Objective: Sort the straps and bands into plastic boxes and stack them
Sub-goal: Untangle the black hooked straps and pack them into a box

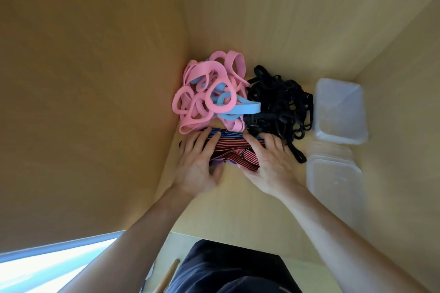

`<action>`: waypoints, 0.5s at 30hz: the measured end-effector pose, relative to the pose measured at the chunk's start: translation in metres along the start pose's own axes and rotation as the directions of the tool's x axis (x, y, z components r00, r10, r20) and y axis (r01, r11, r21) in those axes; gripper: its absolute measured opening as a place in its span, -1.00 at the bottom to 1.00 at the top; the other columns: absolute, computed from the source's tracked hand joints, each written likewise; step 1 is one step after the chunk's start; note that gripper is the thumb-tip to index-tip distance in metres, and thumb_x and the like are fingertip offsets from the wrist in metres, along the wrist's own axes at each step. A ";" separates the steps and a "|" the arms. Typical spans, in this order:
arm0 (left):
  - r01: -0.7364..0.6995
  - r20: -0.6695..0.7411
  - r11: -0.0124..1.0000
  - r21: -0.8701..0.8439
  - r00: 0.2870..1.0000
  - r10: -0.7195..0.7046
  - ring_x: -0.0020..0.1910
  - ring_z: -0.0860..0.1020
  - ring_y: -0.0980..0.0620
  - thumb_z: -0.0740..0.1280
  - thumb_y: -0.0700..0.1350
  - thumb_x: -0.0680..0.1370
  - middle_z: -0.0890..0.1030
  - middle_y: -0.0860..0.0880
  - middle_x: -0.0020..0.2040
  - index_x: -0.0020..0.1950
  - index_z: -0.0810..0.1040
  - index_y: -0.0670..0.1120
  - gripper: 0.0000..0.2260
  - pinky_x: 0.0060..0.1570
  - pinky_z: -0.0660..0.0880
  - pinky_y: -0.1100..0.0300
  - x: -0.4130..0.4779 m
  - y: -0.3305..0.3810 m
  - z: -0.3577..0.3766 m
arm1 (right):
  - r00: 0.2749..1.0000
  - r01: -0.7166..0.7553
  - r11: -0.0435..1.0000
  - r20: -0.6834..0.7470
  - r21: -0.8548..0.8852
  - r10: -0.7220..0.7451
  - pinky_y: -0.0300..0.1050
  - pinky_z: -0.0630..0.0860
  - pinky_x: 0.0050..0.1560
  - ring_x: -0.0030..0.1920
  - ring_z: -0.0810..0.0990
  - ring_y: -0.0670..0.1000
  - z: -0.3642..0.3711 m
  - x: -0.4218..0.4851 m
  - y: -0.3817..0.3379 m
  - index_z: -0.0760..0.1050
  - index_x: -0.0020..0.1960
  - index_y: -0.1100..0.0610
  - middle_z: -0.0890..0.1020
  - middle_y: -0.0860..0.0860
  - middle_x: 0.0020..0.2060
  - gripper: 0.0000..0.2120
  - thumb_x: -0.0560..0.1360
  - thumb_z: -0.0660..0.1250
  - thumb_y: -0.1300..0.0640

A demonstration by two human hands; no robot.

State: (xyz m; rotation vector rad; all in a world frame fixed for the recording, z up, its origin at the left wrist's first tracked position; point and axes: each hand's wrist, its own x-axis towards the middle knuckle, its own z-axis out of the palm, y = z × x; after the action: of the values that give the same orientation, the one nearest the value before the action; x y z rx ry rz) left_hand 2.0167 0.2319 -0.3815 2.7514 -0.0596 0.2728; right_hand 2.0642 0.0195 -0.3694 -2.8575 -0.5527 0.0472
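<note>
A bundle of red-and-black striped bungee cords, with some blue-striped ones and a black hook, lies on the wooden surface. My left hand and my right hand grip the bundle from either side, fingers curled over its far edge. Behind it sits a heap of pink and light-blue bands. To the right of that heap lies a tangle of black straps. Two clear plastic boxes stand at the right: a far box and a near box that looks like a stack of lids or boxes.
Wooden walls close in on the left and the right, forming a narrow compartment. A wooden stick shows at the bottom beside my dark clothing.
</note>
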 end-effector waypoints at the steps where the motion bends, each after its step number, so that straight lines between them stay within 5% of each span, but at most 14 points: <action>1: 0.007 -0.015 1.000 -0.010 1.000 -0.008 0.45 0.33 -0.16 0.39 0.08 0.40 0.39 -0.09 0.50 0.52 0.37 -0.07 -0.30 0.45 0.26 -0.11 -0.002 0.000 0.003 | 1.000 -0.005 1.000 -0.010 0.013 0.006 0.10 0.46 0.20 0.28 0.39 0.10 0.002 0.000 0.000 0.28 0.49 -0.12 0.41 -0.01 0.22 -0.24 0.36 0.35 -0.33; 10: 0.052 -0.009 0.999 0.016 0.999 -0.051 0.42 0.31 -0.20 0.36 0.00 0.35 0.38 -0.12 0.51 0.51 0.36 -0.11 -0.28 0.40 0.30 -0.22 -0.006 0.010 0.003 | 0.998 -0.059 0.989 -0.014 0.138 0.061 0.09 0.35 0.34 0.40 0.29 0.08 0.010 -0.003 -0.006 0.28 0.50 -0.13 0.37 -0.02 0.31 -0.22 0.34 0.43 -0.26; 15: 0.025 -0.044 0.999 0.029 0.999 -0.024 0.42 0.34 -0.22 0.30 0.02 0.37 0.37 -0.06 0.51 0.52 0.34 -0.06 -0.30 0.42 0.31 -0.16 -0.004 0.003 0.010 | 0.987 -0.045 0.992 -0.149 0.120 0.063 0.06 0.41 0.27 0.37 0.34 0.07 0.023 -0.005 -0.005 0.27 0.48 -0.14 0.40 -0.04 0.30 -0.20 0.29 0.39 -0.28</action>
State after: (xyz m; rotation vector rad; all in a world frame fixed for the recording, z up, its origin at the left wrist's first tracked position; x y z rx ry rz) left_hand 2.0140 0.2255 -0.3899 2.7720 -0.0101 0.3291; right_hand 2.0557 0.0269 -0.3905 -2.7334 -0.4272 -0.1248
